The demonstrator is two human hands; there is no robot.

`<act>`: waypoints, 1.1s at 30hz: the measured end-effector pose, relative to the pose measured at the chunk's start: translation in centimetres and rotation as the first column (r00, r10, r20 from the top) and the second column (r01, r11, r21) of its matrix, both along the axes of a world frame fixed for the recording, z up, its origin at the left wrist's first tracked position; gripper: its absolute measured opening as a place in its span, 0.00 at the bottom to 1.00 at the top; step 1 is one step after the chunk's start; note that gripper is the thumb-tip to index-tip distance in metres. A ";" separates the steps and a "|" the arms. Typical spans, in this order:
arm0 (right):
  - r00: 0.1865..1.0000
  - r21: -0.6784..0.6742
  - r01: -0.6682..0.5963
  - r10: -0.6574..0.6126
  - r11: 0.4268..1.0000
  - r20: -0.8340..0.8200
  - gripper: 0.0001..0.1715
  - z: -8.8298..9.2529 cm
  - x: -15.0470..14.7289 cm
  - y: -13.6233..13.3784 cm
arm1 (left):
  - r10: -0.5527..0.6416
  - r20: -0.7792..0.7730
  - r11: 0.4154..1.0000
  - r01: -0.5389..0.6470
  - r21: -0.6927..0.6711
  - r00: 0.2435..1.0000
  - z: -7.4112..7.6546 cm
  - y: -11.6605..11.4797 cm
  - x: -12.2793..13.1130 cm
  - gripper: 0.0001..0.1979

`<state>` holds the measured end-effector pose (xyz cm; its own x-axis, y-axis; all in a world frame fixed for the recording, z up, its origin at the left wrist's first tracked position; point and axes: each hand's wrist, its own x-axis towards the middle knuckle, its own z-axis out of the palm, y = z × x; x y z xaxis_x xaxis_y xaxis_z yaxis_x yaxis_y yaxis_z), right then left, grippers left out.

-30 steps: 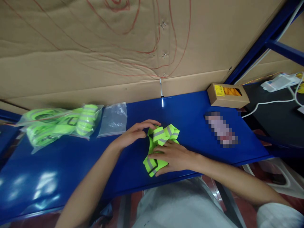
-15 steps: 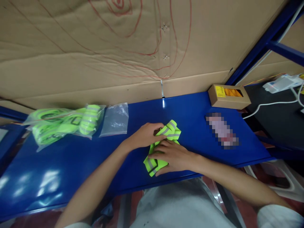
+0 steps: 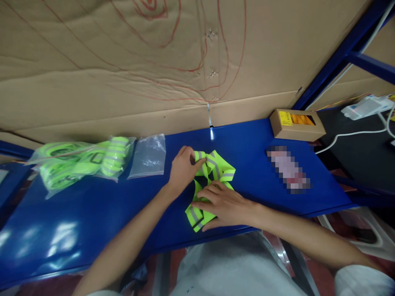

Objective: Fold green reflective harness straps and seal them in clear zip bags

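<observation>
A neon-yellow strap with grey reflective stripes [image 3: 219, 168] lies bunched on the blue table [image 3: 92, 205]. My left hand [image 3: 182, 170] pinches one end of the strap at its upper left, fingers closed on it. My right hand [image 3: 224, 203] lies on the strap's lower part, fingers bent and pressing it onto the table. A folded end of the strap [image 3: 195, 216] sticks out below my right hand's fingertips.
A clear bag of packed neon straps [image 3: 80, 162] and a flat clear bag [image 3: 148, 155] lie at the left. A cardboard box with a yellow label [image 3: 296, 124] stands at the back right, next to a blurred-out item [image 3: 288, 168]. A cardboard wall [image 3: 123, 61] rises behind the table.
My left hand has moved up and left, pulling an end of the strap out of the bundle. The right hand has stayed pressed on the lower part.
</observation>
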<state>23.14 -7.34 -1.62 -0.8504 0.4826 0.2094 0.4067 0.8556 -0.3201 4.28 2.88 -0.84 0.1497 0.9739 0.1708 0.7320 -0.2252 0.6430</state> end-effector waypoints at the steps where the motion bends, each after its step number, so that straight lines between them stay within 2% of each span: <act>1: 1.000 0.014 0.000 0.000 1.000 0.009 0.39 -0.1 -0.1 0.0 | 0.011 0.042 1.000 -0.010 -0.013 0.999 -0.1 -0.3 0.1 0.18; 4: 1.000 0.067 0.002 -0.004 0.998 0.030 0.39 -0.6 -0.3 0.0 | 0.054 0.163 0.997 -0.044 -0.063 0.985 0.1 -0.9 0.3 0.21; 6: 0.999 0.106 0.009 -0.013 0.994 0.036 0.39 -0.9 -0.4 -0.2 | -0.015 0.134 0.996 0.003 0.090 0.991 0.6 -1.4 0.4 0.17; 7: 0.999 0.125 0.012 -0.017 0.992 0.040 0.39 -1.1 -0.4 -0.3 | -0.107 0.065 0.975 0.092 0.204 0.992 1.0 -1.6 0.5 0.14; 8: 0.999 0.147 0.013 -0.020 0.989 0.046 0.39 -1.2 -0.5 -0.5 | -0.236 -0.034 0.926 0.236 0.296 0.971 1.4 -1.8 0.8 0.11; 9: 0.998 0.173 0.013 -0.022 0.985 0.053 0.39 -1.3 -0.5 -0.6 | -0.383 -0.151 0.846 0.411 0.339 0.911 1.7 -2.0 1.1 0.12; 11: 0.997 0.237 0.014 -0.032 0.971 0.071 0.40 -1.5 -0.6 -1.0 | -0.625 -0.351 0.639 0.716 0.282 0.697 2.0 -2.0 2.1 0.17; 12: 0.996 0.271 0.020 -0.043 0.962 0.080 0.39 -1.5 -0.7 -1.3 | -0.701 -0.408 0.547 0.808 0.220 0.585 1.9 -1.7 2.7 0.18; 13: 0.994 0.303 0.026 -0.056 0.953 0.091 0.39 -1.5 -0.7 -1.5 | -0.749 -0.437 0.479 0.863 0.162 0.498 1.6 -1.4 3.2 0.18; 14: 0.993 0.334 0.029 -0.066 0.942 0.099 0.37 -1.5 -0.7 -1.7 | -0.776 -0.445 0.443 0.888 0.123 0.448 1.1 -1.0 3.7 0.19; 16: 0.992 0.386 0.032 -0.078 0.922 0.103 0.33 -1.5 -0.7 -2.2 | -0.785 -0.435 0.447 0.890 0.093 0.440 -0.1 0.0 4.3 0.20; 19: 0.991 0.427 0.049 -0.096 0.903 0.090 0.27 -1.3 -0.7 -2.8 | -0.710 -0.418 0.578 0.808 0.114 0.567 -1.9 0.8 4.3 0.17; 21: 0.988 0.397 0.076 -0.123 0.915 0.095 0.26 -1.0 -0.9 -3.0 | -0.638 -0.406 0.662 0.735 0.145 0.655 -2.6 0.8 4.0 0.13; 24: 0.982 0.271 0.101 -0.139 0.957 0.128 0.26 -0.3 -1.2 -2.9 | -0.566 -0.371 0.728 0.657 0.194 0.736 -3.1 0.2 3.5 0.12; 27: 0.978 0.135 0.124 -0.144 0.983 0.154 0.26 0.7 -1.6 -2.2 | -0.554 -0.376 0.719 0.654 0.234 0.743 -3.2 -0.2 3.2 0.20; 29: 0.974 0.050 0.148 -0.155 0.988 0.168 0.26 1.6 -1.8 -1.2 | -0.592 -0.418 0.665 0.711 0.229 0.689 -3.2 0.1 3.1 0.23; 31: 0.973 -0.052 0.152 -0.141 0.987 0.180 0.26 2.6 -1.9 0.1 | -0.646 -0.431 0.613 0.765 0.200 0.630 -3.3 0.7 2.9 0.19; 33: 0.979 -0.171 0.128 -0.097 0.977 0.179 0.24 3.5 -1.9 1.8 | -0.685 -0.389 0.595 0.781 0.189 0.616 -3.4 1.5 2.7 0.14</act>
<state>21.20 -5.52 1.92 -0.8038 0.5940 -0.0321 0.5587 0.7352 -0.3838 6.98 4.36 -4.26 0.8706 0.4049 0.2794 0.3403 -0.9058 0.2523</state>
